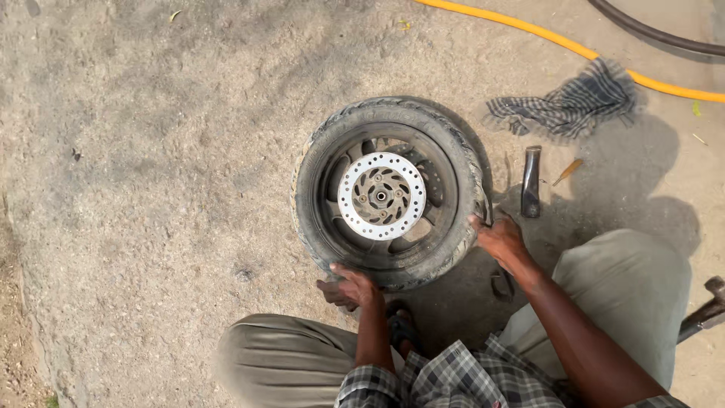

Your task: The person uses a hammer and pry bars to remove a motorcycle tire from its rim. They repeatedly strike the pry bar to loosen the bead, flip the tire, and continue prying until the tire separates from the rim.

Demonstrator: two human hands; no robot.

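Sandy, gritty ground [151,151] carries a small black rubber-tyred wheel with a drilled silver brake disc [387,193], lying flat. Left hand [349,288] presses curled fingers on the tyre's near edge; right hand [498,238] grips its right sidewall. Nearby lie a checked grey cloth [574,106], a dark metal tool [532,181] and a yellow hose [574,49].

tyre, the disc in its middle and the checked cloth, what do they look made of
The tyre looks like black rubber, matte and dusty, with tread blocks along its edge; both hands rest on it. The disc looks like bare metal, pale and lightly shiny, with drilled holes around its ring. The checked cloth looks like soft woven fabric, probably cotton, crumpled with a frayed edge.
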